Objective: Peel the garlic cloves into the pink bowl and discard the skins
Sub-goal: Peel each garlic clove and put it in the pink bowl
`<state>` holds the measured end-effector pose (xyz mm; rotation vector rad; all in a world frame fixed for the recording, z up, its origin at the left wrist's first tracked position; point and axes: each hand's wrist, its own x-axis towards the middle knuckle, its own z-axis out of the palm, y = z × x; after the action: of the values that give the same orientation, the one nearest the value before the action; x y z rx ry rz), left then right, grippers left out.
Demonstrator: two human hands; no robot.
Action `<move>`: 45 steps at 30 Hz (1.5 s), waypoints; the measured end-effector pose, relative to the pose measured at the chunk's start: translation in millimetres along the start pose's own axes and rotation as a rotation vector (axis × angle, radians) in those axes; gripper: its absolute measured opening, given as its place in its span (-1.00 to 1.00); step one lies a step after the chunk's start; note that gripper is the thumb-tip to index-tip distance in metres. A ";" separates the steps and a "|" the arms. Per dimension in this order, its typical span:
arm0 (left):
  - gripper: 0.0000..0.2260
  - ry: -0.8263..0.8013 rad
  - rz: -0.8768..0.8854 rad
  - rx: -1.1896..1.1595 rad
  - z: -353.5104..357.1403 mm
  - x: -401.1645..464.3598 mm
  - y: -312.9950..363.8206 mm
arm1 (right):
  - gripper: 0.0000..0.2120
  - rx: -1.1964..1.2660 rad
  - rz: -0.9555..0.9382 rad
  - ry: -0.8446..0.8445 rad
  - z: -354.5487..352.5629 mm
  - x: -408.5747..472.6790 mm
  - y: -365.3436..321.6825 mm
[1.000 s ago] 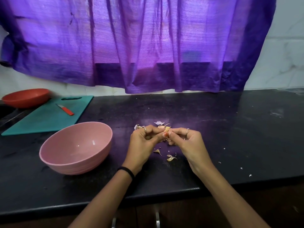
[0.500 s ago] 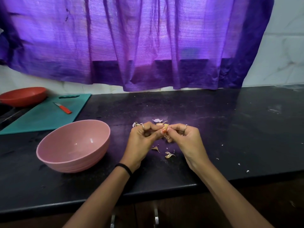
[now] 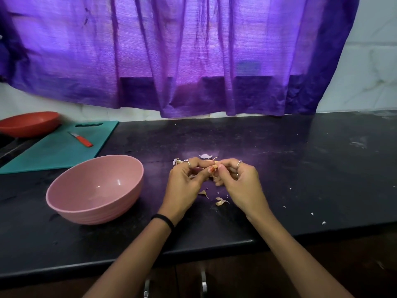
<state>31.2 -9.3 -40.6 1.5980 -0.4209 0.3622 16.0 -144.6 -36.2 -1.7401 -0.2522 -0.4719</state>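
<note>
While pinched between the fingertips of both hands, garlic clove [image 3: 215, 166] held just above the black countertop [image 3: 279, 179], mostly hidden by the fingers. Left hand [image 3: 186, 183] curled, thumb and forefinger nipping the clove's left side; ring on one finger, black band [image 3: 163, 220] at the wrist. Right hand [image 3: 240, 183] curled likewise, fingertips meeting the left's over the clove; rings on two fingers. Pink bowl [image 3: 94, 188] to the left of the left hand, near but apart, upright, nothing seen inside. Loose skins [image 3: 221, 201] scattered on the counter beneath and behind the hands, small flecks farther right. Teal cutting board [image 3: 53, 150] behind the bowl, red-handled knife [image 3: 80, 139] lying on it. Red bowl [image 3: 29, 123] at far left. Purple curtain [image 3: 182, 52] hanging behind.
</note>
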 end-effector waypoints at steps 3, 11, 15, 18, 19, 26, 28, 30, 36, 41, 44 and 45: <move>-0.81 0.017 0.041 0.082 0.9 -0.2 -1.2 | -0.75 -0.097 -0.049 0.010 1.1 -0.3 1.0; -0.87 0.028 0.130 0.217 3.2 -0.9 -1.7 | -0.85 -0.291 -0.116 -0.055 1.7 -0.8 0.1; -0.90 0.009 0.176 0.269 1.5 -1.2 -2.8 | -0.86 -0.411 -0.174 -0.137 1.9 -1.4 1.7; -0.92 -0.011 0.199 0.288 1.2 -1.8 -2.5 | -0.88 -0.474 -0.207 -0.174 0.7 0.2 4.2; -0.93 -0.022 0.197 0.290 1.1 -2.0 -2.2 | -0.88 -0.484 -0.221 -0.174 0.1 0.6 4.8; -0.89 -0.051 0.238 0.272 1.1 -4.1 0.6 | -0.88 -0.466 -0.244 -0.148 -2.2 0.4 4.8; -0.88 -0.052 0.250 0.265 1.1 -4.2 0.7 | -0.87 -0.449 -0.244 -0.142 -2.5 0.3 4.3; -0.89 -0.055 0.248 0.251 0.9 -4.4 1.4 | -0.86 -0.441 -0.242 -0.137 -2.7 0.3 4.1; -0.89 -0.067 0.217 0.187 0.7 -4.3 0.6 | -0.83 -0.404 -0.221 -0.132 -3.7 0.6 2.9; -0.75 -0.096 0.196 0.125 0.8 -4.4 2.7 | -0.82 -0.372 -0.187 -0.127 -4.8 1.1 1.0; -0.81 -0.096 0.125 0.063 0.7 -1.8 0.8 | -0.84 -0.324 -0.154 -0.124 -4.6 1.6 1.7; -0.83 -0.096 0.088 0.030 0.7 -0.8 0.8 | -0.84 -0.293 -0.134 -0.120 -4.1 1.6 2.4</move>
<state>30.1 -10.0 -40.4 1.6337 -0.5629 0.3614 17.8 -149.2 -36.9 -2.0497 -0.4036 -0.5222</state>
